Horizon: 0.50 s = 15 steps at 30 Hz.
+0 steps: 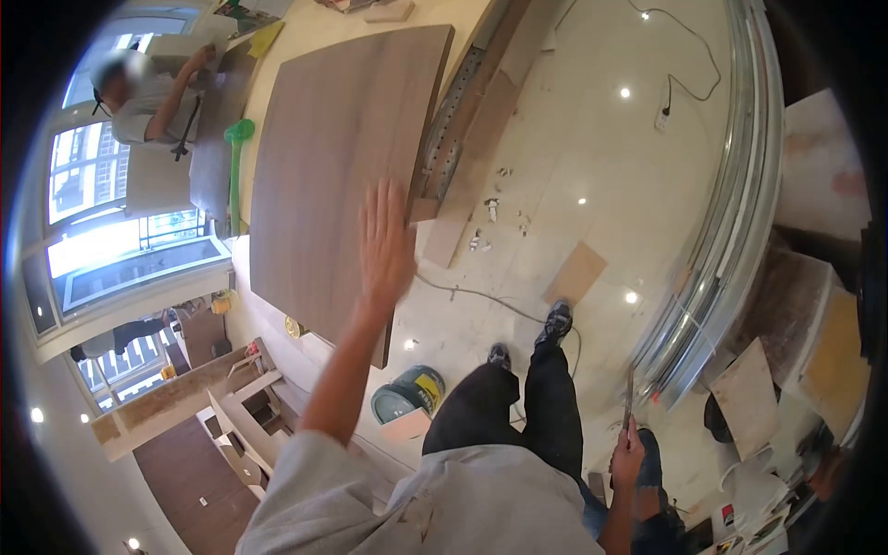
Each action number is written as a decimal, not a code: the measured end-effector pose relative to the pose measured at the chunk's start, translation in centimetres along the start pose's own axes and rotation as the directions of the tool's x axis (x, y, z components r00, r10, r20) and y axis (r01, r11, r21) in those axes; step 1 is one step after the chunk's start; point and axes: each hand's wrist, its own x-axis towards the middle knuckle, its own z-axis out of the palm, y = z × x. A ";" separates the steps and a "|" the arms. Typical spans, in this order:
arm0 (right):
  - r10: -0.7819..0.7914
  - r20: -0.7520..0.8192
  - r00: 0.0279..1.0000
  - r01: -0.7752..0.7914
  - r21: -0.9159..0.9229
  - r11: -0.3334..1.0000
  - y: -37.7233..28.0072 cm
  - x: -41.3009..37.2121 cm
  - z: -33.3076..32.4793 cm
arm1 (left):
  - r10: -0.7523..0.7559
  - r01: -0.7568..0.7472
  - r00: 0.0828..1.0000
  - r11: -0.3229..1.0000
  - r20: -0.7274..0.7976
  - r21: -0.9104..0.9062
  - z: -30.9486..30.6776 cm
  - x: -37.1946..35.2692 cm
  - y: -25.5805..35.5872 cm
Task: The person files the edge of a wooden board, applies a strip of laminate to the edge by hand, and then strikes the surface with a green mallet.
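My left hand (384, 242) is spread flat over the right part of a large brown wood-grain board (342, 157), with its fingers stretched out and slightly blurred. The board lies on a pale yellow work surface (319, 30). Low at the right, my right hand (628, 457) is closed around a thin, dark, long tool (629, 398) that points away from me. What kind of tool it is cannot be made out. A green plastic object (235, 171) lies by the board's left edge.
A bucket (407, 396) stands near my feet. A cable (481, 296) crosses the floor, where a small board (575, 274) and debris lie. Metal profiles (712, 277) run along the right, beside leaning panels (745, 398). Another person (153, 106) works at upper left; jeans-clad legs (650, 476) show at lower right.
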 end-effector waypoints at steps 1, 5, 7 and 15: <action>0.074 0.021 0.997 -0.075 0.042 0.996 -0.9 0.0 -0.6 | -0.069 0.067 0.996 0.997 0.064 0.041 -0.3 -4.6 -0.3; 0.120 0.028 0.992 -0.121 0.024 0.992 0.5 1.3 -2.3 | -0.243 0.244 0.965 0.970 0.096 0.003 -1.2 -16.2 0.0; 0.153 0.029 0.988 -0.153 -0.003 0.988 -0.5 2.1 -3.6 | -0.245 0.245 0.966 0.969 0.083 0.016 -1.1 -16.3 0.0; -0.018 -0.071 0.997 0.004 -0.188 0.982 -10.3 8.7 -9.1 | -0.117 0.115 0.993 0.992 -0.019 -0.055 0.6 9.9 1.1</action>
